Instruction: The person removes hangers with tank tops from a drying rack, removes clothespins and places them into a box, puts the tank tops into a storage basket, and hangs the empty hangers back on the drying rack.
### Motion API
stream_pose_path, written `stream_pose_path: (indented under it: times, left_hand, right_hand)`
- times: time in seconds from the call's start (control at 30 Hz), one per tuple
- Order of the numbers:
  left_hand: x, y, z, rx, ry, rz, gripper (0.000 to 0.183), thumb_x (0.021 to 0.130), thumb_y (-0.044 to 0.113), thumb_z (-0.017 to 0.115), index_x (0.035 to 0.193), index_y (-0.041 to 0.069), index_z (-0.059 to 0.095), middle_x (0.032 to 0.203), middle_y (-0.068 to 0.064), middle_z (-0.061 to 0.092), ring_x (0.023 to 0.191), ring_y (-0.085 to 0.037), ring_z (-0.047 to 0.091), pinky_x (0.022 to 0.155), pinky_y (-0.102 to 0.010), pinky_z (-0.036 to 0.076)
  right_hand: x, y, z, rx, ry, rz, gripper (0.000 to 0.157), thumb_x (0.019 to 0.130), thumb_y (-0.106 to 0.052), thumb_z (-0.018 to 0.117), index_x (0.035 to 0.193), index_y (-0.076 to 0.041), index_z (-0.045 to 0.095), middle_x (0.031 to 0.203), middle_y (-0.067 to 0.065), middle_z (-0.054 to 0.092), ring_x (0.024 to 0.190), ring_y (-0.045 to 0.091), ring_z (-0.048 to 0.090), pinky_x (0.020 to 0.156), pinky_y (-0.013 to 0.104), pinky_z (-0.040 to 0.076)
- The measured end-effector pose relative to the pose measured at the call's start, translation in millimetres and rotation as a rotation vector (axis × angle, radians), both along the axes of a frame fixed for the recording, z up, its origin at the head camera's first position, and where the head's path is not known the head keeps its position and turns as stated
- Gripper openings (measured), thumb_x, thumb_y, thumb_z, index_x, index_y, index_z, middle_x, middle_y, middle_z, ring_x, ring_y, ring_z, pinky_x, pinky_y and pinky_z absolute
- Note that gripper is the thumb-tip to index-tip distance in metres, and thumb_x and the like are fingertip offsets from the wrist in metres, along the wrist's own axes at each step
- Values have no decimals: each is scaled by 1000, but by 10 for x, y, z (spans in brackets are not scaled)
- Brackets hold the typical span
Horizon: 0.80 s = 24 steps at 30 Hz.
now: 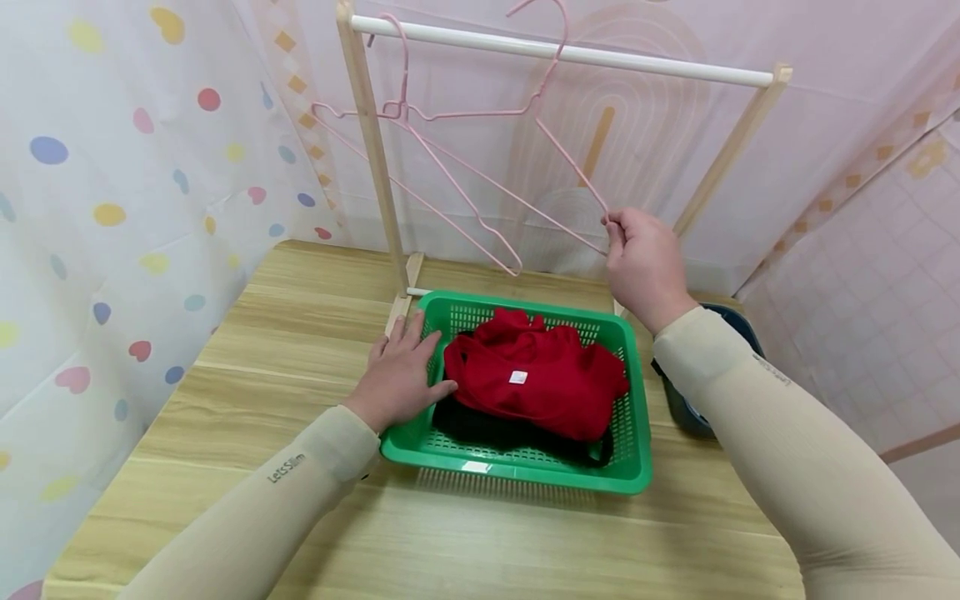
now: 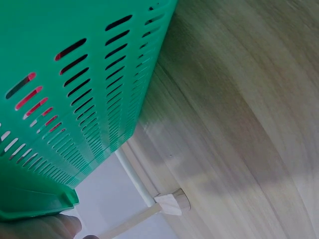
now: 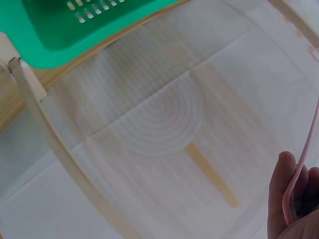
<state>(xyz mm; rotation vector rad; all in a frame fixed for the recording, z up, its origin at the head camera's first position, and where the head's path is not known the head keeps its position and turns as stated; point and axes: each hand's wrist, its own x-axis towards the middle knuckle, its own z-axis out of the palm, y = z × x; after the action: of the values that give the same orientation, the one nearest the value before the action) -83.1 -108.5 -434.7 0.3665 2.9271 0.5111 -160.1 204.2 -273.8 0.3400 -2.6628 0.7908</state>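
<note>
My right hand (image 1: pixel 647 262) pinches the lower corner of a pink hanger (image 1: pixel 573 158) between thumb and fingers. That hanger's hook rises in front of the rail. In the right wrist view, the hanger's bent end (image 3: pixel 290 199) lies against my thumb. A second pink hanger (image 1: pixel 457 185) hangs at the rail's left end. Fingers spread, my left hand (image 1: pixel 397 375) rests on the left rim of a green basket (image 1: pixel 517 477), its thumb reaching inside. Folded red cloth (image 1: pixel 555 375) with a small white label lies in the basket, over black cloth (image 1: pixel 487 427).
A wooden rack with a white rail (image 1: pixel 600 57) stands behind the basket. Partly hidden under my right forearm is a dark bin (image 1: pixel 686 417). The wooden table (image 1: pixel 247 367) meets a dotted curtain (image 1: pixel 142 167) on the left and a pink curtain at the back.
</note>
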Motion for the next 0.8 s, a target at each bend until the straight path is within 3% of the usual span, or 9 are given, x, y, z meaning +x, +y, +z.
stream_pose_path:
  times: [0.23,0.8]
  left_hand:
    - [-2,9,-17,5,13,-1,91,96,59,68,163,7,35,177,-21,5,162,-50,5,124,-71,18]
    - [10,37,-3,25,9,10,90,96,58,68,163,8,35,177,-19,6,162,-49,3,125,-70,16]
  right_hand:
    - [-28,-98,1,-1,-34,10,29,112,-14,49,126,3,68,121,21,71,99,35,64,88,51,55]
    - [-79,-278,-22,4,-56,42,27,111,-13,50,125,1,69,118,19,71,96,34,64,86,48,55]
